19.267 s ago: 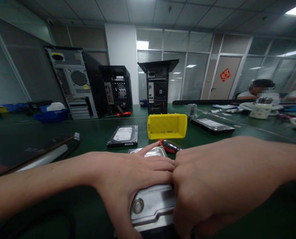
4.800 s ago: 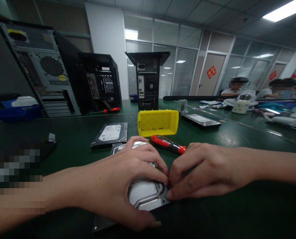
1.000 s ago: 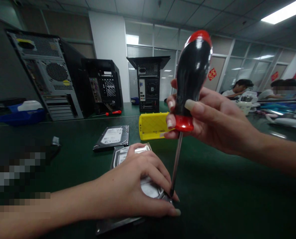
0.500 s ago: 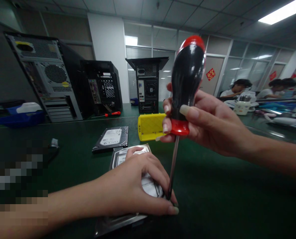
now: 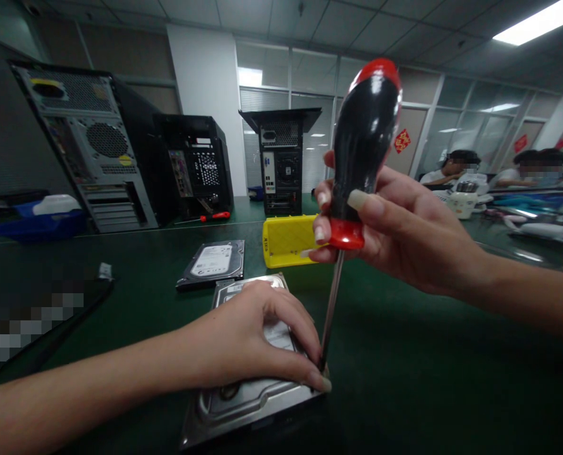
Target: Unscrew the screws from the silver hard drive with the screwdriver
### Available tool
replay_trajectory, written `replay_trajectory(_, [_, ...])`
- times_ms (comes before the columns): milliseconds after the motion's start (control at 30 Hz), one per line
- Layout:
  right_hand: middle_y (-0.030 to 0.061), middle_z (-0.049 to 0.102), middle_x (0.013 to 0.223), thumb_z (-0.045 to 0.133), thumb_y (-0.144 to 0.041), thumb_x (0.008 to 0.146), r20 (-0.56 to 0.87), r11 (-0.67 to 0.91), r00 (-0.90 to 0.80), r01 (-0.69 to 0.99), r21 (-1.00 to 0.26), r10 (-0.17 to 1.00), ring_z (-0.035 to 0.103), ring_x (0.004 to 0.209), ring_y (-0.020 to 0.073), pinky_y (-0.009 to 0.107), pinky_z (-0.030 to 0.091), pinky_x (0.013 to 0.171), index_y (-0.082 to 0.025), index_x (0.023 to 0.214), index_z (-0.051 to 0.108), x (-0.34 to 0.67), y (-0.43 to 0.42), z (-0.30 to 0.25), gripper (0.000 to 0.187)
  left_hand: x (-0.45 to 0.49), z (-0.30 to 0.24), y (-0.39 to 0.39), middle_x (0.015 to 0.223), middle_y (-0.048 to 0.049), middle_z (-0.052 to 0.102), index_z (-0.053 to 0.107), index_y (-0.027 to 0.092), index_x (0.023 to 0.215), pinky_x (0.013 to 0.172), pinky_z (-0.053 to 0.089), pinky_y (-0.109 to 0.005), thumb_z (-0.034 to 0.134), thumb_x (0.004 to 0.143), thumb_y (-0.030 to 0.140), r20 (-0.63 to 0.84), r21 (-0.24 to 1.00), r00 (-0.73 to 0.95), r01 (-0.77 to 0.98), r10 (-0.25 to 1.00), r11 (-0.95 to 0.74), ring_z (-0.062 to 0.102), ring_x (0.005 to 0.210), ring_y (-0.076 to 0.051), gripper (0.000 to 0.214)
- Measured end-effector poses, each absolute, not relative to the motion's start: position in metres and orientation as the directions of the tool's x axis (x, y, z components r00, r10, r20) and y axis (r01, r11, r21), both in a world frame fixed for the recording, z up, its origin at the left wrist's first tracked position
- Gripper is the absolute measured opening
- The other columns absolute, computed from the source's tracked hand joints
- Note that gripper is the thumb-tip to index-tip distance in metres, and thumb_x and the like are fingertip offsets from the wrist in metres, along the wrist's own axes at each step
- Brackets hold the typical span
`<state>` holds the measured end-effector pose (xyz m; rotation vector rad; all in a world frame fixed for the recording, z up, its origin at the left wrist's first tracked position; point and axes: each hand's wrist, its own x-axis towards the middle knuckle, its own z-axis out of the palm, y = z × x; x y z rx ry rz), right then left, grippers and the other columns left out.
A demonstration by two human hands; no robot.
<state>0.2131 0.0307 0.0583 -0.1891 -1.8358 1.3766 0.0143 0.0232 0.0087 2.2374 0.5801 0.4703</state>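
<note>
My right hand (image 5: 404,234) is wrapped around the black and red handle of a screwdriver (image 5: 364,145). The tool leans, handle up and to the right, its shaft running down to the near right corner of a silver hard drive (image 5: 243,411). Above that drive, my left hand (image 5: 262,335) reaches across from the left. Its thumb and index finger are pinched around the shaft's tip at the corner. The tip itself and any screw under it are hidden by the fingers. The drive lies flat on the green table.
A second hard drive (image 5: 213,262) and a yellow tray (image 5: 288,243) lie behind. Computer cases (image 5: 134,139) stand along the back, with a red-handled screwdriver (image 5: 215,216) before them. A blue tray (image 5: 42,226) sits left. Other people (image 5: 452,170) sit at far right.
The screwdriver's handle has moved slightly up and right, and its tip a little up. My left thumb and index finger have shifted up and left with it, showing more of the drive's near part.
</note>
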Motion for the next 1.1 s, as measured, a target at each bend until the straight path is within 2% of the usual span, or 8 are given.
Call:
replay_trajectory(133, [-0.0011, 0.063, 0.091, 0.046, -0.021, 0.086, 0.514, 0.386, -0.663, -0.346, -0.855, 0.545, 0.066, 0.086, 0.0047, 0.021, 0.059, 0.080, -0.023, 0.122, 0.038, 0.212, 0.030, 0.058, 0.037, 0.016, 0.008, 0.023, 0.081, -0.0015, 0.073, 0.073, 0.015, 0.075, 0.079, 0.047, -0.027, 0.077, 0.073, 0.027, 0.143, 0.768, 0.835, 0.245, 0.531, -0.592, 0.065, 0.085, -0.017, 0.013])
replay_trajectory(333, [-0.0025, 0.063, 0.091, 0.044, -0.020, 0.087, 0.527, 0.396, -0.661, -0.355, -0.847, 0.535, 0.066, 0.087, 0.0035, 0.021, 0.059, 0.080, -0.024, 0.122, 0.037, 0.212, 0.029, 0.057, 0.035, 0.019, 0.009, 0.022, 0.082, 0.0015, 0.074, 0.072, 0.017, 0.070, 0.087, 0.044, -0.027, 0.077, 0.072, 0.026, 0.147, 0.745, 0.840, 0.253, 0.523, -0.617, 0.066, 0.087, -0.016, 0.011])
replay_trajectory(467, [-0.0028, 0.061, 0.092, 0.045, -0.019, 0.087, 0.515, 0.386, -0.674, -0.350, -0.854, 0.529, 0.066, 0.088, 0.0034, 0.021, 0.059, 0.082, -0.025, 0.122, 0.037, 0.211, 0.028, 0.057, 0.036, 0.020, 0.011, 0.022, 0.083, 0.0021, 0.074, 0.072, 0.016, 0.070, 0.098, 0.035, -0.029, 0.077, 0.073, 0.024, 0.133, 0.731, 0.845, 0.269, 0.517, -0.628, 0.066, 0.087, -0.015, 0.010])
replay_trajectory(633, [-0.0030, 0.059, 0.091, 0.051, -0.022, 0.083, 0.534, 0.400, -0.650, -0.360, -0.843, 0.540, 0.065, 0.083, 0.0031, 0.021, 0.059, 0.078, -0.023, 0.121, 0.038, 0.208, 0.027, 0.057, 0.040, 0.022, 0.012, 0.021, 0.083, 0.0046, 0.074, 0.071, 0.018, 0.067, 0.094, 0.036, -0.029, 0.076, 0.074, 0.029, 0.108, 0.720, 0.851, 0.290, 0.514, -0.631, 0.065, 0.090, -0.015, 0.014])
replay_trajectory(800, [-0.0006, 0.060, 0.093, 0.051, -0.025, 0.084, 0.542, 0.441, -0.663, -0.336, -0.832, 0.516, 0.064, 0.085, 0.0045, 0.021, 0.059, 0.078, -0.024, 0.126, 0.035, 0.207, 0.028, 0.057, 0.045, 0.022, 0.012, 0.021, 0.085, 0.0051, 0.073, 0.072, 0.019, 0.069, 0.100, 0.028, -0.034, 0.076, 0.074, 0.030, 0.093, 0.704, 0.841, 0.323, 0.532, -0.633, 0.064, 0.092, -0.016, 0.013])
replay_trajectory(1100, [-0.0016, 0.058, 0.096, 0.046, -0.021, 0.085, 0.553, 0.477, -0.668, -0.322, -0.818, 0.497, 0.064, 0.087, 0.0041, 0.020, 0.058, 0.078, -0.024, 0.124, 0.035, 0.208, 0.025, 0.057, 0.040, 0.027, 0.011, 0.019, 0.082, 0.0038, 0.071, 0.072, 0.016, 0.068, 0.086, 0.041, -0.025, 0.077, 0.073, 0.029, 0.103, 0.748, 0.829, 0.300, 0.550, -0.592, 0.065, 0.086, -0.014, 0.014])
